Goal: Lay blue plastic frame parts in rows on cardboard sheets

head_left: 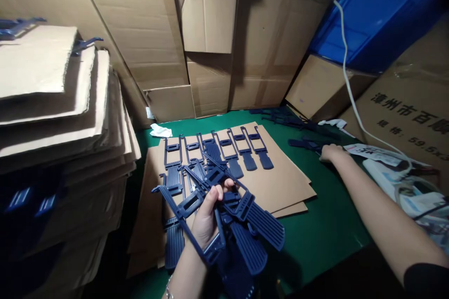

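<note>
My left hand [206,217] is closed around a bunch of dark blue plastic frames with ribbed, rounded tabs [249,247], its thumb and fingertips showing among the bars. The bunch is held above the near part of a flat brown cardboard sheet [280,184], tabs fanned toward my lower right.

My right arm stretches out to the right, and my right hand [330,153] is at a single dark blue plastic piece [304,144] on the green counter [338,217]. The fingers there are mostly hidden from me, so I cannot tell how tightly they are drawn together or whether they grip it. Just beyond lies a loose dark blue plastic heap [286,119].

Along the far part of the sheet, a row of matching dark blue frames [249,162] lies side by side, tabs toward me. More lie at the left of the sheet, partly hidden behind my bunch. A crumpled white paper scrap [161,131] rests just past the sheet's far left corner. To my left rises a tall stack of brown cardboard sheets [101,98], with blue plastic parts on it; a white cable [347,67] hangs on the right.
</note>
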